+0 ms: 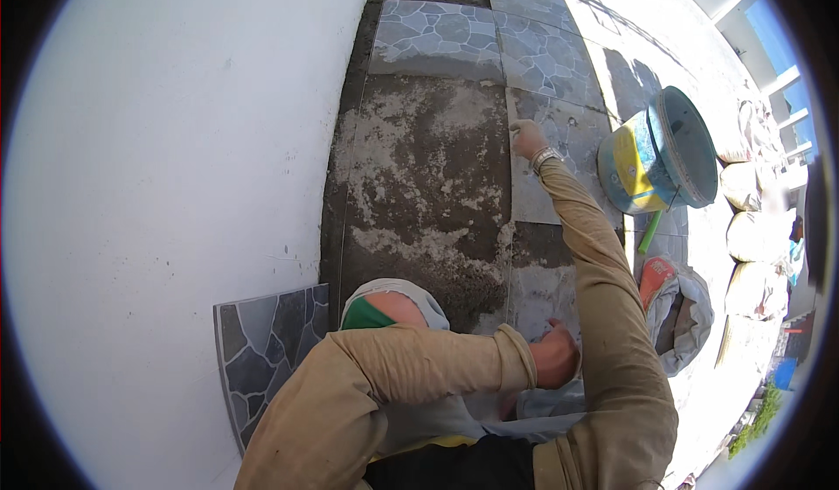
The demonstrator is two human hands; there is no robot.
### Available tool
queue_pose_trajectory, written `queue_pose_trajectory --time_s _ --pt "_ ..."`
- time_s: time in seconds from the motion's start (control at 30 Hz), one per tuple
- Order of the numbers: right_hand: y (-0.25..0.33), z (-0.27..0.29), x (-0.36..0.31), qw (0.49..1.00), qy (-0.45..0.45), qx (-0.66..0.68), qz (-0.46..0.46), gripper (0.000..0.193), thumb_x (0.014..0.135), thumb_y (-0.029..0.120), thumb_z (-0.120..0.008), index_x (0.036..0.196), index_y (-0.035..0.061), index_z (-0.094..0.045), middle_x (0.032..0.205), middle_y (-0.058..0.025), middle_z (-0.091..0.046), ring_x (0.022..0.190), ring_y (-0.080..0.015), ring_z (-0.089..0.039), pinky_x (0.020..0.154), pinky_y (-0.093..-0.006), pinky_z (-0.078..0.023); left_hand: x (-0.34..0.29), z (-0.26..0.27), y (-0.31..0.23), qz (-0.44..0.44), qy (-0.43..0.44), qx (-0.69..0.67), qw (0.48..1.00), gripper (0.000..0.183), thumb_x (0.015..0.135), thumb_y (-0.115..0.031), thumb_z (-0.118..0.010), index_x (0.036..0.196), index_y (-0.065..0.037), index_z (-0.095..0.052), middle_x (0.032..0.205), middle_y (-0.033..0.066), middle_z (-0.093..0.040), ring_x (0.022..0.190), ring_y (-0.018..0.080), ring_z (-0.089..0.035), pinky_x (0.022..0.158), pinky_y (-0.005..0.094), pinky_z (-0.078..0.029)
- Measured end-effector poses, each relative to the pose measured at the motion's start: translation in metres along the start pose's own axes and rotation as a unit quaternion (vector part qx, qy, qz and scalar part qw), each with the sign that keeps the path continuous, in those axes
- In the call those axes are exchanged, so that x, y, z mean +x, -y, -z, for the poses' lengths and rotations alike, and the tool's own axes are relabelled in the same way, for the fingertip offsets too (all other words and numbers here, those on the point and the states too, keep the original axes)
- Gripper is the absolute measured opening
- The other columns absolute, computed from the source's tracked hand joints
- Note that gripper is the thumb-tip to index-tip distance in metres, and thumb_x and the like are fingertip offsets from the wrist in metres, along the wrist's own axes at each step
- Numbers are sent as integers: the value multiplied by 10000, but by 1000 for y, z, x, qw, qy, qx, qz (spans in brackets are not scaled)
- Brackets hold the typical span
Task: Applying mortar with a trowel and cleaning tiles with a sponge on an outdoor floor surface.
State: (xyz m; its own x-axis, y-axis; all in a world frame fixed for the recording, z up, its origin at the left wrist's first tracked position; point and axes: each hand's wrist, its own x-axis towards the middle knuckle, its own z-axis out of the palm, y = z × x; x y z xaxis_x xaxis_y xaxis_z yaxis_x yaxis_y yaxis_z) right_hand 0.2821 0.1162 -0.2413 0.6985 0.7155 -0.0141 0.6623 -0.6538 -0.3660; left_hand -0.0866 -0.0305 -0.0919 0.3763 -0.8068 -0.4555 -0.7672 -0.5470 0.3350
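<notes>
Hands: right (529, 139) at centre, fingers bunched by the laid tiles' (546, 53) left edge, left (555, 356) lower centre, loosely curled; cannot tell whether either grips anything. By size: bare mortar bed (428, 175) at centre, blue bucket (655, 145) at right, loose stone-patterned tile (271, 341) at lower left. Judgement: edge work here favours light fingertip pressure, keeping tiles flush and the joint straight.

I wear tan long sleeves (603, 315), a pale wristband (546, 157) just behind my right fingers (516, 126), and black cloth (454, 468) well back from them.
</notes>
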Motion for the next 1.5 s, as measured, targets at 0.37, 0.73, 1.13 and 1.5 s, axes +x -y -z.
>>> queue_pose_trajectory --time_s 0.37,0.73,1.13,1.5 --pt "-11 58 -118 993 62 -75 60 90 700 84 -577 750 30 -629 758 -193 -660 813 -416 -638 785 -471 -505 -74 -5 7 22 -248 -113 962 128 749 -120 -628 821 -38 -694 823 139 -666 753 281 -669 729 456 -477" --pt "-153 120 -401 857 460 -134 -189 186 722 53 -575 818 -23 -715 861 -175 -714 736 -302 -708 607 -416 -579 -76 13 -6 25 -139 -128 982 236 756 -94 -665 989 -61 -649 902 128 -625 876 299 -642 800 418 -443" --pt "-173 6 -624 894 289 41 -340 532 624 232 -765 1104 40 -642 974 -245 -671 988 -383 -648 864 -440 -498 -56 21 0 75 -159 -118 977 159 746 -112 -668 880 -28 -681 885 115 -653 857 244 -639 817 402 -436" --pt "-65 121 -442 950 135 68 -274 365 839 311 -632 1032 6 -574 819 -238 -648 802 -426 -640 726 -471 -483 -51 29 12 70 -157 -112 979 217 757 -193 -670 905 -44 -727 924 139 -684 882 273 -666 856 493 -451"
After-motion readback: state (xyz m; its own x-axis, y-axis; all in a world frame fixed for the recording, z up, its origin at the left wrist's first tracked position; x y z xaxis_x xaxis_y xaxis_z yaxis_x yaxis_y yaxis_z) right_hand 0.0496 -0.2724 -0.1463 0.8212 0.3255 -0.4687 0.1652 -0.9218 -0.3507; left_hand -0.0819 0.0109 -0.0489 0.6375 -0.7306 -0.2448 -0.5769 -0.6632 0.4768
